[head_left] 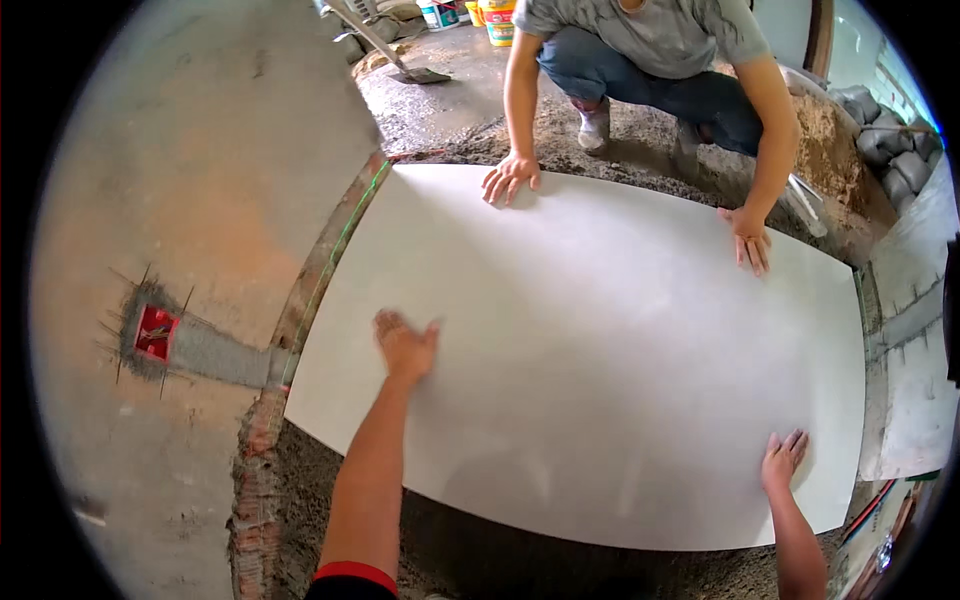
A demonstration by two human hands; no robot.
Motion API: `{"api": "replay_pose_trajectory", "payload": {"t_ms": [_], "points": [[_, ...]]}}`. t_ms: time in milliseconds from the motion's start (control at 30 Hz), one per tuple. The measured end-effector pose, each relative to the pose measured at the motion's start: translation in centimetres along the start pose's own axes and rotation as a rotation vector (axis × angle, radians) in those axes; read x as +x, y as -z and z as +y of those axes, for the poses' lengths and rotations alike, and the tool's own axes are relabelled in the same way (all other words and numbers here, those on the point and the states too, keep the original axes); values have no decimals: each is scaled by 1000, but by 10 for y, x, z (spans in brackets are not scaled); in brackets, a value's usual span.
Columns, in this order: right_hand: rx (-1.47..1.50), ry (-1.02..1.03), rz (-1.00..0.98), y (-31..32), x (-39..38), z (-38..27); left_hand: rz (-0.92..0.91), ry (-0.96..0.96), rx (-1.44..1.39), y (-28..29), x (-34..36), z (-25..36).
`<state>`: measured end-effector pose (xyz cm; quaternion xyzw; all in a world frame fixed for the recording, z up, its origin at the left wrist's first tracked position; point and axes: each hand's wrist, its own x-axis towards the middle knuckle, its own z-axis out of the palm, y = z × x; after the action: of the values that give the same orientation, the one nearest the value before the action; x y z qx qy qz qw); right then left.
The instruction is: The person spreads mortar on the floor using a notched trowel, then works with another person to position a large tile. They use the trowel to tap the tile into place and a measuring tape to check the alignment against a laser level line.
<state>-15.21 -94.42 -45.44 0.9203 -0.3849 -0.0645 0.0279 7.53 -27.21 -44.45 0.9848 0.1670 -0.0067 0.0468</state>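
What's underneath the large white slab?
Dark, rough, gritty material shows along the near edge of the slab and beyond its far edge. Everything directly beneath is covered, so whether that material continues there cannot be seen.

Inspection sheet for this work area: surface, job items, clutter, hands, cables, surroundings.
Surface: dark grainy bed, exposed along the slab's near edge.
Job items: large pale slab, lying flat.
Clutter: shovel, yellow-and-red bucket, grey bags.
Hands: left hand open over slab, contact unclear; right hand open, on slab's right side.
Cables: likely wires in red box; red and blue strands, type unclear.
Surroundings: co-worker squatting opposite, both palms on slab.
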Motion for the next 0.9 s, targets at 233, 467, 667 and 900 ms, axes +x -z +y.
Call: {"api": "replay_pose_trajectory", "payload": {"t_ms": [233, 467, 667, 900], "points": [[184, 171, 205, 3, 82, -87, 85, -543, -122, -27, -13, 280], [195, 111, 266, 31, 139, -112, 18, -521, -71, -27, -25, 394], [313, 37, 273, 56, 177, -104, 37, -558, -113, -14, -19, 417], [346, -24, 114, 79, 219, -109, -10, -491, -4, -30, 21, 446]]}}
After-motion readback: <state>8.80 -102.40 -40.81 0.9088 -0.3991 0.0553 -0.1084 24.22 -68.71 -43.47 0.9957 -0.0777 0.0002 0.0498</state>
